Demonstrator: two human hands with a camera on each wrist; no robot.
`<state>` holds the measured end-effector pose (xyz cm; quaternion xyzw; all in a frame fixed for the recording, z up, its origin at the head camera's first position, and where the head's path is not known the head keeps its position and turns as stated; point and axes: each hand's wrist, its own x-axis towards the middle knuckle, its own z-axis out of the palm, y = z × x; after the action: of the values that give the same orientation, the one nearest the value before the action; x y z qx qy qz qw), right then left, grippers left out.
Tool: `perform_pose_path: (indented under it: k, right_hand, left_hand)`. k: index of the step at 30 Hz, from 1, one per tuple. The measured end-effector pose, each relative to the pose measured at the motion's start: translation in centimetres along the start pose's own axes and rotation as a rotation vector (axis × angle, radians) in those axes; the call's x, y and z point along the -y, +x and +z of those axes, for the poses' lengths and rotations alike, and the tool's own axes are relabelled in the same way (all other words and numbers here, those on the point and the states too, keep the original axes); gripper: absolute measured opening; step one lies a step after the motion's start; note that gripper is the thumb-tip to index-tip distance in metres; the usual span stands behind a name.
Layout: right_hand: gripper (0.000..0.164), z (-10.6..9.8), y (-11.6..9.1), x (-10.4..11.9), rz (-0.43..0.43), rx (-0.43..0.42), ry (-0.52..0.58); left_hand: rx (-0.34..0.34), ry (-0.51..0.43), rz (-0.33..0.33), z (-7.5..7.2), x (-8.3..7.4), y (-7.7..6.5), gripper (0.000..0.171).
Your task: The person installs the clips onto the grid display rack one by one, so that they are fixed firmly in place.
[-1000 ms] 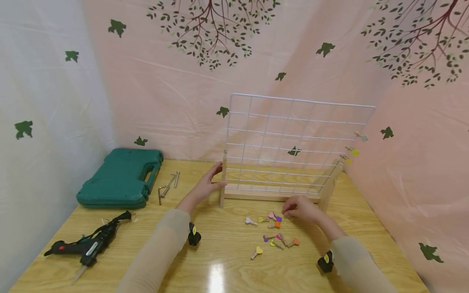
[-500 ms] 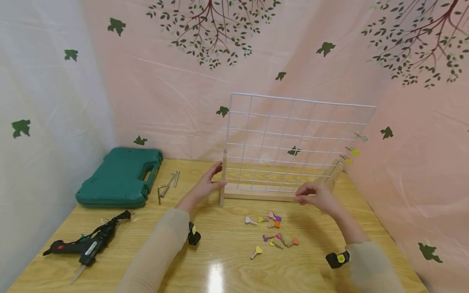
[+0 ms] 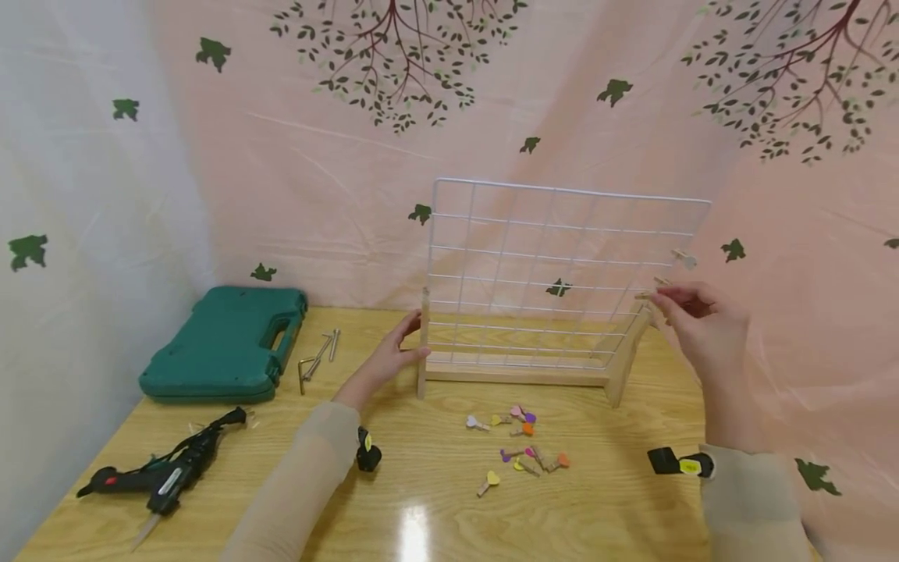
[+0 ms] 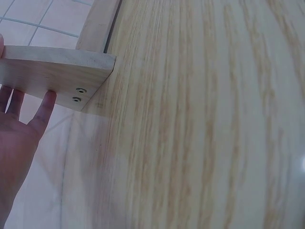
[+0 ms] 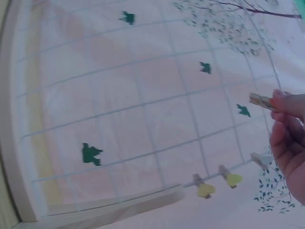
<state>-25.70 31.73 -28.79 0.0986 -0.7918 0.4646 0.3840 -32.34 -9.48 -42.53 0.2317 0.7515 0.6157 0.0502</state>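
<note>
A white wire grid (image 3: 520, 269) stands upright in a wooden stand (image 3: 520, 376). My left hand (image 3: 385, 361) holds the stand's left side panel; in the left wrist view its fingertips (image 4: 47, 101) lie against the panel's outer face (image 4: 43, 78), near two screws. My right hand (image 3: 712, 332) is raised at the grid's right edge. Between its thumb and finger it pinches a small wooden clothespin (image 5: 260, 100), with a bit of orange showing. Two clothespins with yellow hearts (image 5: 206, 191) and a third, greyish one (image 3: 684, 259) are clipped along that edge.
Several heart-topped clothespins (image 3: 528, 454) lie loose on the wooden table (image 3: 421, 460) before the stand. At the left are a green case (image 3: 228, 339), a black glue gun (image 3: 168, 472), and a few hex keys and bolts (image 3: 319, 359). Pink printed cloth (image 3: 337, 195) hangs behind.
My right hand has lifted from beside the loose clothespins and moved up and right to the grid's right edge. The left hand has kept its place on the stand. The head view has shifted slightly.
</note>
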Motion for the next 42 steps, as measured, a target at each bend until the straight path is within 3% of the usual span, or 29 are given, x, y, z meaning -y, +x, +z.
perform_pose_path:
  k: [6, 9, 14, 18, 25, 34, 42]
  right_hand:
    - [0.024, -0.6, 3.0, -0.1, 0.001, -0.405, 0.291]
    - [0.026, -0.4, 4.0, -0.4, 0.004, -0.529, 0.324]
    - [0.022, 0.4, 5.1, -0.4, 0.009, -0.651, 0.255]
    - [0.017, 0.9, 6.0, 0.8, 0.000, -0.692, 0.237]
    - [0.013, 1.6, 7.2, 1.0, -0.005, -0.679, 0.230]
    - [0.014, 1.8, 7.6, 0.2, -0.017, -0.656, 0.272]
    - [0.017, 2.2, 7.2, 0.7, 0.032, -0.659, 0.262]
  left_hand:
    - [-0.004, -0.001, 0.002, -0.2, 0.1, -0.1, 0.072]
    - [-0.004, 0.000, 0.004, -0.3, 0.2, -0.1, 0.072]
    - [-0.003, -0.006, 0.004, -0.2, 0.2, -0.1, 0.071]
    - [-0.001, -0.018, 0.016, -0.1, 0.3, 0.0, 0.071]
    - [0.000, -0.016, 0.021, -0.1, 0.2, 0.0, 0.072]
    - [-0.001, -0.016, 0.010, -0.1, 0.2, 0.0, 0.070]
    - [0.002, -0.029, 0.007, -0.2, 0.3, 0.1, 0.072]
